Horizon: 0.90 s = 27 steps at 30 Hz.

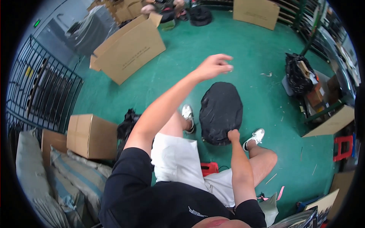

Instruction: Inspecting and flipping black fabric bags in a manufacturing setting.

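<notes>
Between my feet stands a black, oval, padded-looking piece (221, 108) with a wrinkled covering; I cannot tell exactly what it is. My right hand (233, 135) is closed on its near right edge. Stretched out over the far end of the oval, my left hand (215, 67) is in the air, fingers apart and partly curled, with nothing in it. A gap shows between that hand and the black piece. What lies under the oval is hidden.
A red plastic stool (209, 168) is beneath me. Left are a closed carton (91, 136), stuffed sacks (76, 173) and a metal cage (42, 83). An open carton (131, 49) lies ahead. Right stand a shelf with a black bag (298, 72) and a red stool (343, 148). Someone sits far ahead.
</notes>
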Motion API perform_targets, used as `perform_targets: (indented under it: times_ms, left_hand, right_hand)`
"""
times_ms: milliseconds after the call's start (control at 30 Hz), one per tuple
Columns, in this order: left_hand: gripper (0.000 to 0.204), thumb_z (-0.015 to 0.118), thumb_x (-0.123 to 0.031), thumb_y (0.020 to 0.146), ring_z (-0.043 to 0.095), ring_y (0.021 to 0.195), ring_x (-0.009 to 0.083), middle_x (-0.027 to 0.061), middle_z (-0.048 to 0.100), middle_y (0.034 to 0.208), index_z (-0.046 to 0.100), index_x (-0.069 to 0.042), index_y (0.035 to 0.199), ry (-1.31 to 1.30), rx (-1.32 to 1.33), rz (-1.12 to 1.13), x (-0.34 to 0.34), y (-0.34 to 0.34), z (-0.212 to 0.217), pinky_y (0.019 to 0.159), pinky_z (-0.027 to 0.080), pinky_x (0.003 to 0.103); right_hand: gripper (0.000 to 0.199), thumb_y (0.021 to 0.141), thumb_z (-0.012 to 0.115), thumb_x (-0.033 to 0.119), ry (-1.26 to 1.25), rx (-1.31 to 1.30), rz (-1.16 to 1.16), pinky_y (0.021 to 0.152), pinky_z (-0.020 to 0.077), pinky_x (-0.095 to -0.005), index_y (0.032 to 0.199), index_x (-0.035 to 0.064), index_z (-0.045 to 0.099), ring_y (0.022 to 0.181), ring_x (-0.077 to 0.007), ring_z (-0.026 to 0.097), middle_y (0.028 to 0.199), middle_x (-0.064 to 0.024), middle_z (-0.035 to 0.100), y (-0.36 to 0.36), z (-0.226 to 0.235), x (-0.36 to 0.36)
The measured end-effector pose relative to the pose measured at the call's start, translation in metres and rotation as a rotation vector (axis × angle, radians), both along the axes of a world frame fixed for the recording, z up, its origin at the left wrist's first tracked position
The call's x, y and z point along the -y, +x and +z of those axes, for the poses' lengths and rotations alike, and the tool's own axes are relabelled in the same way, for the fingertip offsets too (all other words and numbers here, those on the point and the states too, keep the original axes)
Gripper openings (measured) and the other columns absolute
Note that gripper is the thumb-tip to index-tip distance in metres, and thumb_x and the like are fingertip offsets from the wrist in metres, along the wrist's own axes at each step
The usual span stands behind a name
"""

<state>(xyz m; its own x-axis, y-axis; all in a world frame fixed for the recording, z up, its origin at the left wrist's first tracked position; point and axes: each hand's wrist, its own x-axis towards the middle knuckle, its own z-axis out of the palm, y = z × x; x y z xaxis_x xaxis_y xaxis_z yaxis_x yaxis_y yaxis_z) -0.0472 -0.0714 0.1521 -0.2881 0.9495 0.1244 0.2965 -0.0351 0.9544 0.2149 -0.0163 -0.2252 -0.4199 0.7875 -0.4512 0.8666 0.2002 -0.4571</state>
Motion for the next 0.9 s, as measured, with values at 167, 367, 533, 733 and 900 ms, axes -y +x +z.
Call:
perform_targets:
  times_ms: [167,367,533,733,900]
  left_hand:
    - [0.037,0.061,-0.027,0.094,0.061,0.089,0.0115,0.0042,0.068,0.105,0.058,-0.009,0.128,-0.093,0.384,0.648,0.227,-0.072,-0.125,0.076,0.047,0.027]
    - [0.01,0.056,-0.011,0.086,0.046,0.049,0.0073,-0.0049,0.054,0.066,0.062,-0.01,0.077,-0.465,0.535,1.112,0.462,-0.051,-0.305,0.042,0.03,0.024]
    - [0.019,0.068,-0.021,0.08,0.055,0.057,0.0165,0.0053,0.061,0.071,0.063,-0.003,0.08,-0.951,0.279,1.252,0.537,-0.009,-0.417,0.048,0.041,0.033]
    - [0.095,0.082,-0.038,0.072,0.042,0.134,0.0392,0.0224,0.037,0.147,0.029,-0.006,0.143,-1.309,0.24,1.177,0.498,0.035,-0.443,0.11,0.038,0.045]
    - [0.067,0.079,-0.028,0.073,0.05,0.122,0.0363,0.0189,0.046,0.131,0.044,-0.008,0.126,-1.485,-0.032,1.096,0.477,0.04,-0.436,0.1,0.044,0.044]
  right_hand:
    - [0.037,0.088,0.051,0.027,0.082,0.053,0.001,0.092,0.0496,-0.0501,0.099,-0.0031,0.069,0.104,-0.0457,0.062,0.107,-0.0309,0.065,0.005,-0.006,0.001]
    - [0.037,0.087,0.058,0.03,0.154,0.222,0.178,0.092,0.0503,-0.0493,0.103,-0.0025,0.067,0.104,-0.0441,0.063,0.108,-0.0284,0.066,-0.001,0.043,0.002]
    - [0.043,0.081,0.069,0.028,0.2,0.332,0.406,0.09,0.052,-0.0467,0.112,-0.0003,0.057,0.104,-0.0386,0.065,0.108,-0.0249,0.067,-0.004,0.069,-0.026]
    - [0.03,0.079,0.075,0.026,-0.04,0.192,0.413,0.069,0.0546,-0.0393,0.089,0.0012,0.062,0.067,-0.026,0.069,0.076,-0.0156,0.069,0.027,0.123,-0.097]
    - [0.023,0.082,0.073,0.02,0.11,0.076,0.221,0.057,0.053,-0.0346,0.085,0.0009,0.06,0.058,-0.0199,0.066,0.069,-0.0123,0.067,0.078,0.159,-0.133]
